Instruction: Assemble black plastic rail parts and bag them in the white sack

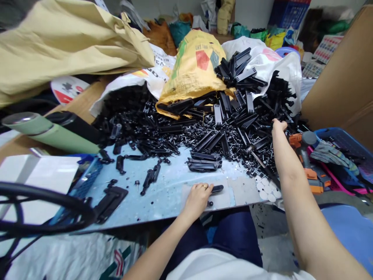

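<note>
Black plastic covers much of the tabletop (pixel 170 194), and one short black bar (pixel 217 189) lies near its front edge on a flat pale pad (pixel 225 200), under the left hand (pixel 198 197). That hand's fingers are curled over the bar's left end; whether they pinch it or only press it down, I cannot tell. The right hand (pixel 279 125) reaches out to a heap of black parts (pixel 264 109), its fingers bent among them — what they pinch, if anything, is too small to make out.

As far as it can be judged, the work is mid-course, with a great deal left. A small stack of black pieces (pixel 204 161) lies neatly aligned just behind the pad and may be sorted or finished (its state is a guess). By contrast, the heap, the scattered screws (pixel 201 132) and the parts spilling from the yellow sack (pixel 195 70) look untouched.

Much is obscured: the left hand covers part of the bar, with a dark round end showing below the palm — perhaps a second piece. The sacks hide how much more they hold. At lower left a black curved object (pixel 43 192) is blurred and cut off by the frame.
</note>
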A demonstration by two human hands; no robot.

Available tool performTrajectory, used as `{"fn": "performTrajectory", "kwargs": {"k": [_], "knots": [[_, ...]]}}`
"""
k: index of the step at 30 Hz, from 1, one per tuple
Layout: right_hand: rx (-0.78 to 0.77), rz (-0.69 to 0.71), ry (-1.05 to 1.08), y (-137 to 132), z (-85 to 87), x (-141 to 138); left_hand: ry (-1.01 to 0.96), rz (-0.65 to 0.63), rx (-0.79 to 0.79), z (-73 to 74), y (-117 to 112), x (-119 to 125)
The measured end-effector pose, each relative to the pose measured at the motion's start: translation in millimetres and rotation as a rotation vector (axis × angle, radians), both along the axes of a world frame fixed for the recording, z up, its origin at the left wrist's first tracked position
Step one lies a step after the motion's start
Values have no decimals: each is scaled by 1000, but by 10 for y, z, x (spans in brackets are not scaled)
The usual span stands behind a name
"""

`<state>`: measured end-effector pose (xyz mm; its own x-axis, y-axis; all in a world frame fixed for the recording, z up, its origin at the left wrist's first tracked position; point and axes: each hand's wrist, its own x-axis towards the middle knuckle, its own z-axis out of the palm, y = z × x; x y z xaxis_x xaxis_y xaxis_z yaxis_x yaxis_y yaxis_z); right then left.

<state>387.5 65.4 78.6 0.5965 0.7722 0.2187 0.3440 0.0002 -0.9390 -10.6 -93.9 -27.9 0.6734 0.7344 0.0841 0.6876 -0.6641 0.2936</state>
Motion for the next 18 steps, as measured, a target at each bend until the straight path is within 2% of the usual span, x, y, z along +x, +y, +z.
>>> {"fn": "performTrajectory", "kwargs": {"k": [2, 4, 8, 9, 10, 11, 13, 14, 16, 18], "knots": [[-22, -73, 140, -140, 16, -311, -132, 62, -68, 2, -4, -31], [-39, -36, 250, -400, -65, -784, -394, 127, -185, 35, -3, 10], [-68, 239, 348, -1199, -459, -1860, -1043, 248, -640, 197, 36, 280], [-70, 406, 338, -1403, -553, -2049, -1157, 293, -745, 240, 48, 346], [-81, 518, 256, -1586, -624, -2178, -1230, 349, -822, 276, 57, 394], [-75, 558, 101, -1738, -666, -2243, -1254, 408, -877, 303, 60, 420], [-43, 599, -342, -1938, -657, -2201, -1166, 484, -974, 334, 44, 404], [-28, 632, -584, -1988, -618, -2122, -1070, 465, -1033, 340, 26, 370], [-45, 811, -990, -2015, -516, -1927, -866, 319, -1058, 343, -8, 286], [-163, 1046, -1235, -1993, -441, -1763, -725, 148, -829, 333, -15, 218]]}}
